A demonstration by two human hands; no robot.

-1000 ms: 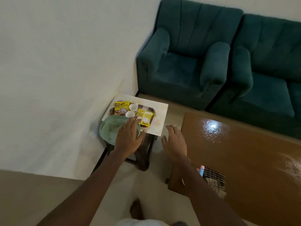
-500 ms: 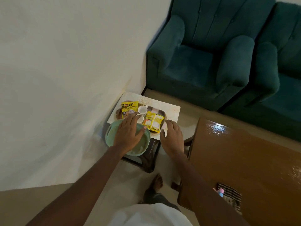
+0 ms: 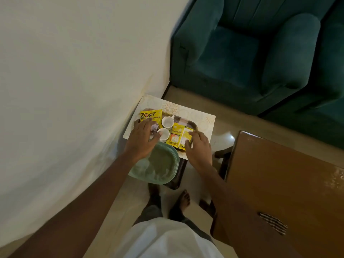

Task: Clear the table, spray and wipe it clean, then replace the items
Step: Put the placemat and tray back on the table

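Observation:
A dark tray [image 3: 191, 123] sits on a small side table with a pale patterned mat [image 3: 186, 110]. The tray holds a yellow ZOFF packet [image 3: 151, 115], two white cups [image 3: 167, 121] [image 3: 164, 134] and two more yellow packets [image 3: 178, 135]. My left hand [image 3: 142, 139] reaches over the tray's left end, fingers spread, touching the ZOFF packet and the nearer cup. My right hand [image 3: 199, 148] lies over the tray's right end on the yellow packets, fingers apart. A green plastic plate [image 3: 160, 165] overhangs the side table's near edge below my left hand.
A brown wooden table [image 3: 279, 183] with a glossy top stands at the right, a striped cloth [image 3: 273, 222] near its front edge. Teal armchairs [image 3: 242, 53] stand behind. A white wall [image 3: 74, 90] runs along the left. My bare feet [image 3: 184, 199] stand between the tables.
I have stepped closer and leaned over the side table. Both hands moved forward from the green plate and the table's edge onto the tray's two ends.

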